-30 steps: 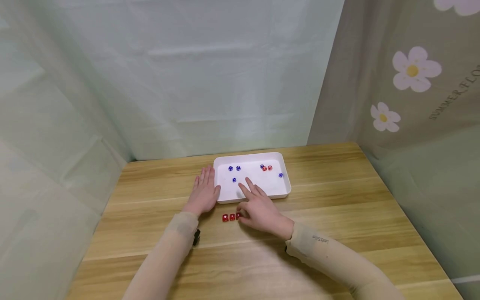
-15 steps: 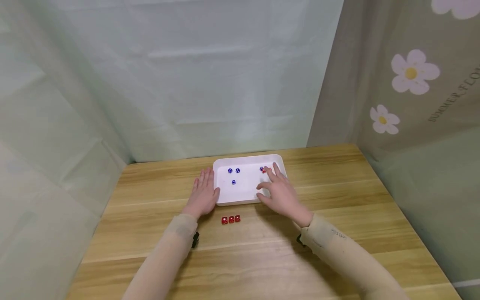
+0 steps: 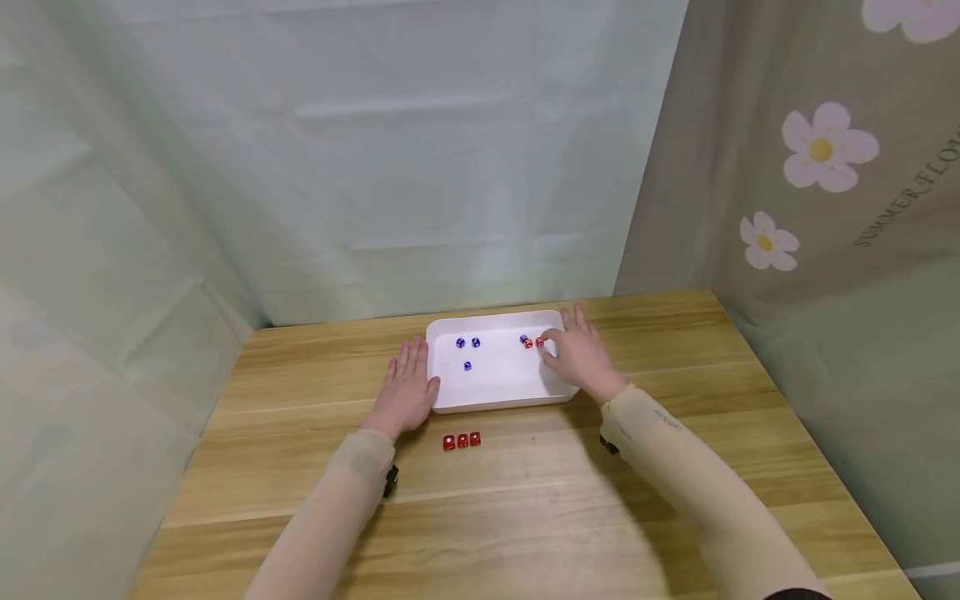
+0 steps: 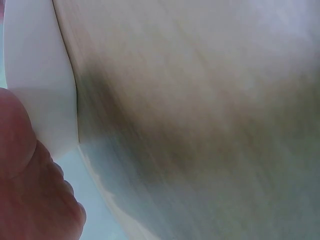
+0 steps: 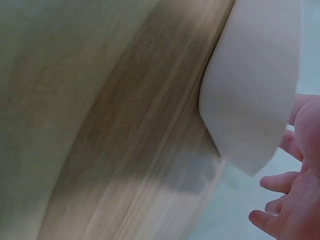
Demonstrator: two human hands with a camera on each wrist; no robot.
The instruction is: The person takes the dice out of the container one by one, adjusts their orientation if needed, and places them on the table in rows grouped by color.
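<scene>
Resting beside one white tray (image 3: 491, 385), the left hand (image 3: 405, 393) has its fingers straight against the tray's left side, grasping nothing. Of two hands, the right one (image 3: 581, 357) reaches over the tray's right end; in the head view its thumb and forefinger look apart just beside a red die, but I cannot tell whether they pinch anything. Nine dice show. Six are in the tray: three blue dice (image 3: 468, 366) in its left half, and one blue die (image 3: 523, 339) close by two red dice (image 3: 528, 343) toward its right end. The other three red dice (image 3: 462, 441) stand in a row in front of the tray, on the wooden table (image 3: 525, 525). Beyond the tray's right side, a hanging cloth (image 3: 697, 167) shows two whole printed flowers and part of a third.
</scene>
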